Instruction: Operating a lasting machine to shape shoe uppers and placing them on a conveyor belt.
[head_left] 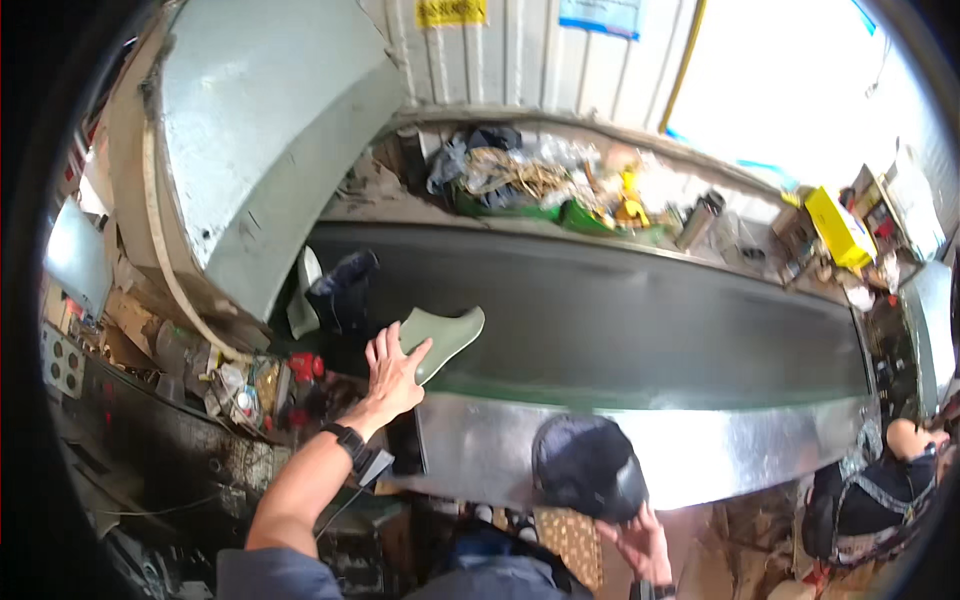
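My left hand (395,378) is laid over an olive-green rubber shoe (445,335) on the dark conveyor belt, thumb and fingers gripping its near end. My right hand (640,548) holds a black boot (600,480) by its rounded end, above the metal ledge in front of the belt. The boot's opening faces away from me and shows a dark grey inside. Most of those right fingers are hidden under it. Left of the green shoe, a dark crumpled fabric piece (345,290) lies beside a pale green shoe-like piece (304,292).
The belt (640,325) runs left to right, with a shiny metal ledge (720,445) along its near side. A big grey metal housing (270,130) stands at the left. Bags and scraps (520,175) fill the far shelf. At the right edge sits another person (880,500).
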